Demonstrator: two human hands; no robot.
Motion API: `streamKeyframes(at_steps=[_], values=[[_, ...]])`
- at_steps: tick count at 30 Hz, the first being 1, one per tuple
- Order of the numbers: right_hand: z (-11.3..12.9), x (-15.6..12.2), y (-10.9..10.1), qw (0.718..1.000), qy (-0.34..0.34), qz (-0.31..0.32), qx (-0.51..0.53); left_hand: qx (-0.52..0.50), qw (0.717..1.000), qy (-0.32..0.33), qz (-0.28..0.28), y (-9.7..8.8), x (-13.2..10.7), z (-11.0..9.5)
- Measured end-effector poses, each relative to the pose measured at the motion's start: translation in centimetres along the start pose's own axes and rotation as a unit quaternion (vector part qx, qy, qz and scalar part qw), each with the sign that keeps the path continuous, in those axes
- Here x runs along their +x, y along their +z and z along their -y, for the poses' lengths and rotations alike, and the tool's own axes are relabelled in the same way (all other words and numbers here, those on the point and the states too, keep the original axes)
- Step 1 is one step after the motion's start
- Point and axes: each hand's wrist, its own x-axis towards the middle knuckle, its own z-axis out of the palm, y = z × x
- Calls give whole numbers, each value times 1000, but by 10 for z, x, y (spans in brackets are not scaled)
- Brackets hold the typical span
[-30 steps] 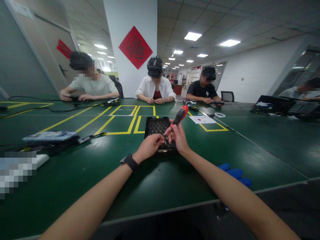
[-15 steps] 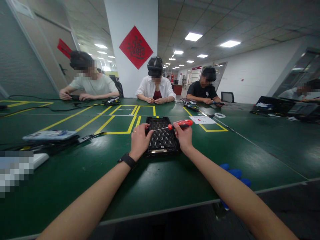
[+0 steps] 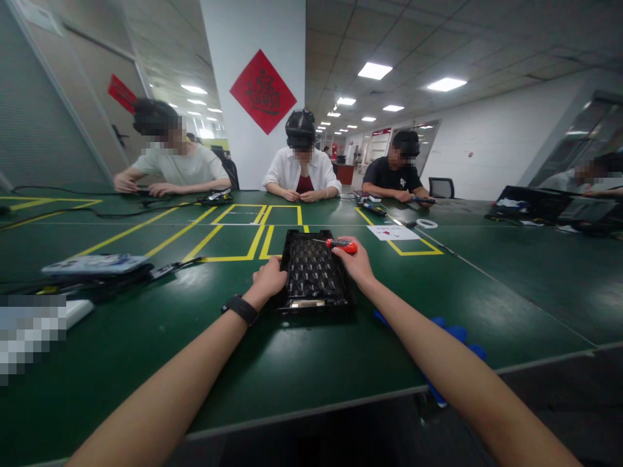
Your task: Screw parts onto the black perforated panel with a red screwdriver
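2 hands, screwdriver held over black tray

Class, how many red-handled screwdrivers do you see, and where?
1: the screwdriver is in the person's right hand, its shaft over the black case. Others may be hidden from view.

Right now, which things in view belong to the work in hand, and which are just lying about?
Seemingly in use:
screwdriver, in the right hand
black tray, left hand at its side

Apparently lying about:
sheet of paper
white ring
cables
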Motion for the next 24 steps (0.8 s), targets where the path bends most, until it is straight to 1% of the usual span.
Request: streamKeyframes(at_steps=[2,4,8,11,13,15,21,24], values=[[-1,0,0,1000,19,11,-11,17,1000,-12,-1,0,-3,-1],[-2,-1,1,999,43,15,-10,21,999,-26,-14,3,-3,-1],[-1,-2,2,998,53,6,21,-13,999,-34,-38,6,2,5],[-1,-1,0,998,59,3,32,-41,999,0,-9,4,8,12],[-1,-1,-1,997,68,5,35,-39,999,27,18,3,12,16],[0,-1,-1,996,73,0,43,-27,999,39,26,1,14,18],[1,-1,1,994,47,-63,82,7,998,58,-4,2,15,18],[2,0,4,984,48,-82,149,9,999,47,-13,3,17,17]])
